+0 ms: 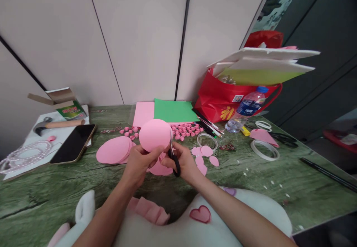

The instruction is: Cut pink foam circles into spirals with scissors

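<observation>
My left hand (pixel 142 161) pinches the lower edge of a pink paper circle (pixel 155 135), holding it up above the table. Black-handled scissors (pixel 175 161) are in my right hand (pixel 182 161), their blades at the circle's right edge. Below my hands lies more pink paper (pixel 160 169), partly hidden by them. A stack of pink paper circles (pixel 114 150) rests just left of my left hand. Small pink paper ovals (pixel 206 150) are scattered to the right of my right hand. Behind the held circle sit many little pink balls (pixel 185 130).
Green paper (pixel 174 110) lies at the back beside pens (pixel 209 124). A red bag (pixel 212 98) and a water bottle (pixel 247 109) stand at right, near tape rolls (pixel 264 150). To the left are a phone (pixel 74 144), a hammer (pixel 60 124) and bead strings (pixel 28 154). A plush cushion (pixel 173 232) is in front.
</observation>
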Available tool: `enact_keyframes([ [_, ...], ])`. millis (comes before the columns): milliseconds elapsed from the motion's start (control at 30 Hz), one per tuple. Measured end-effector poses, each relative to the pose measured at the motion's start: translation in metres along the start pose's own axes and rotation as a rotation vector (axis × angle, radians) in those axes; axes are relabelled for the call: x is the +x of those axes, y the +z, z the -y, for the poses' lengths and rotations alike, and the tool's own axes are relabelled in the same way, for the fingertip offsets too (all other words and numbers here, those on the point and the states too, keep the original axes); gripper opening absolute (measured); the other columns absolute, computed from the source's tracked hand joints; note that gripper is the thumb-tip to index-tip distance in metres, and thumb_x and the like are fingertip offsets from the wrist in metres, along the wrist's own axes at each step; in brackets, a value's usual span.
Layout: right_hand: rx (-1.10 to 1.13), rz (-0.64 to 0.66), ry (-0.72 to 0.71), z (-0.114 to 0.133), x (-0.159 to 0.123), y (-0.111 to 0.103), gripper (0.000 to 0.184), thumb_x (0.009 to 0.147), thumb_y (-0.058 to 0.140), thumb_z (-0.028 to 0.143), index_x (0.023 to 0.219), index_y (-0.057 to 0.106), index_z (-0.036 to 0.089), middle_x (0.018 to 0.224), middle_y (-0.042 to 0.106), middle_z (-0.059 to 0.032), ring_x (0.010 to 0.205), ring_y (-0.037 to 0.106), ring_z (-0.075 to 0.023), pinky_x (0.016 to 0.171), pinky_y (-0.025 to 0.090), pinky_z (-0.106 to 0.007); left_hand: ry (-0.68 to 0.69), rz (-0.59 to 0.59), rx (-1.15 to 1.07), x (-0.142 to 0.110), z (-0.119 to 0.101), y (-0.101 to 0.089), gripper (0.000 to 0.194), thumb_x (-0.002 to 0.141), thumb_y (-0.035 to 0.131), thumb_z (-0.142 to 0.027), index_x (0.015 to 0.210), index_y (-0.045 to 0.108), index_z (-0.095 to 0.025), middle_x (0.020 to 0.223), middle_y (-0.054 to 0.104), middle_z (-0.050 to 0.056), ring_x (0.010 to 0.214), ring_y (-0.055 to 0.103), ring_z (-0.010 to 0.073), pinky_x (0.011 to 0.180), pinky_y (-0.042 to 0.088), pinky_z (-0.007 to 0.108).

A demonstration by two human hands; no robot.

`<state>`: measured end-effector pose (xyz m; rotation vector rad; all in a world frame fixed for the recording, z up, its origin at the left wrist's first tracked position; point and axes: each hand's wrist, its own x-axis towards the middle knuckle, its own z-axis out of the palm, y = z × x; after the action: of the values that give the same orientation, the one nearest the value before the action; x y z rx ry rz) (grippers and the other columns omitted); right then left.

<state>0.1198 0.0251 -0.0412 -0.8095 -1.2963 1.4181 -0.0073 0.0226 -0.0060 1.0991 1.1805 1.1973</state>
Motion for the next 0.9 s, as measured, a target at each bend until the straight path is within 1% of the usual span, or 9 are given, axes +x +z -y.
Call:
enact_keyframes([
  [133, 0.004, -0.032, 0.060, 0.0015, 0.0000, 0.0010, 0.035, 0.051, 0.072, 0.032, 0.070, 0.047, 0.016, 0.050, 0.049, 0.0051, 0.041, 0.041, -0.0058, 0.039, 0.033, -0.017, -0.006, -0.026, 0.005, 0.0005, 0.0015, 0.0001, 0.026, 0.059, 0.066, -0.028, 0.048, 0.048, -0.011, 0.035, 0.033, -0.008, 0.035, 0.024, 0.0020, 0.036, 0.014, 0.019],
  [233, 0.000, -0.032, 0.074, 0.0032, 0.0000, 0.0013, 0.033, 0.052, 0.070, 0.034, 0.068, 0.047, 0.016, 0.048, 0.050, 0.0050, 0.038, 0.042, -0.0058, 0.037, 0.034, -0.017, 0.006, -0.044, 0.002, 0.0005, 0.0026, -0.0003, 0.027, 0.059, 0.065, -0.027, 0.047, 0.047, -0.012, 0.035, 0.033, -0.008, 0.035, 0.025, 0.0022, 0.036, 0.015, 0.019],
  [333, -0.012, -0.037, 0.080, 0.0043, -0.0001, 0.0013, 0.033, 0.051, 0.070, 0.034, 0.067, 0.047, 0.017, 0.047, 0.049, 0.0055, 0.037, 0.043, -0.0062, 0.035, 0.034, -0.017, 0.021, -0.043, 0.008, 0.0003, 0.0027, -0.0010, 0.026, 0.060, 0.064, -0.027, 0.046, 0.047, -0.013, 0.035, 0.036, -0.007, 0.035, 0.028, 0.0031, 0.036, 0.018, 0.019],
  [500, -0.009, -0.049, 0.080, 0.0024, -0.0007, 0.0018, 0.033, 0.052, 0.070, 0.034, 0.067, 0.047, 0.017, 0.046, 0.050, 0.0055, 0.036, 0.043, -0.0062, 0.035, 0.035, -0.017, 0.023, 0.014, -0.039, -0.0004, 0.0005, -0.0007, 0.019, 0.062, 0.063, -0.025, 0.051, 0.053, -0.012, 0.042, 0.048, -0.003, 0.038, 0.040, 0.0063, 0.038, 0.030, 0.020],
  [600, 0.002, -0.041, 0.081, -0.0001, -0.0015, 0.0034, 0.034, 0.051, 0.071, 0.035, 0.067, 0.047, 0.017, 0.044, 0.049, 0.0064, 0.034, 0.043, -0.0058, 0.034, 0.035, -0.017, -0.001, 0.063, -0.114, -0.0003, -0.0006, 0.0002, 0.017, 0.064, 0.060, -0.025, 0.055, 0.055, -0.012, 0.048, 0.052, -0.001, 0.037, 0.042, 0.0068, 0.037, 0.031, 0.020],
  [667, 0.018, -0.026, 0.083, -0.0011, -0.0023, 0.0051, 0.034, 0.051, 0.071, 0.035, 0.067, 0.046, 0.017, 0.044, 0.048, 0.0069, 0.033, 0.042, -0.0055, 0.033, 0.033, -0.017, -0.012, 0.070, -0.134, 0.0003, -0.0005, 0.0004, 0.018, 0.065, 0.060, -0.026, 0.054, 0.055, -0.012, 0.046, 0.051, -0.002, 0.036, 0.040, 0.0058, 0.035, 0.028, 0.019],
  [833, 0.048, -0.001, 0.095, -0.0007, -0.0037, 0.0071, 0.036, 0.051, 0.072, 0.034, 0.068, 0.045, 0.017, 0.047, 0.048, 0.0064, 0.035, 0.042, -0.0058, 0.035, 0.033, -0.017, -0.003, -0.017, -0.086, 0.0015, 0.0016, -0.0007, 0.027, 0.061, 0.064, -0.025, 0.043, 0.048, -0.012, 0.035, 0.042, -0.005, 0.033, 0.033, 0.0035, 0.035, 0.023, 0.019],
  [900, 0.046, 0.002, 0.076, 0.0000, -0.0034, 0.0062, 0.037, 0.050, 0.072, 0.034, 0.070, 0.046, 0.017, 0.050, 0.049, 0.0056, 0.039, 0.043, -0.0061, 0.038, 0.034, -0.018, -0.008, -0.026, -0.051, 0.0013, 0.0024, -0.0011, 0.027, 0.060, 0.065, -0.026, 0.043, 0.048, -0.012, 0.034, 0.040, -0.005, 0.033, 0.032, 0.0035, 0.035, 0.022, 0.019],
])
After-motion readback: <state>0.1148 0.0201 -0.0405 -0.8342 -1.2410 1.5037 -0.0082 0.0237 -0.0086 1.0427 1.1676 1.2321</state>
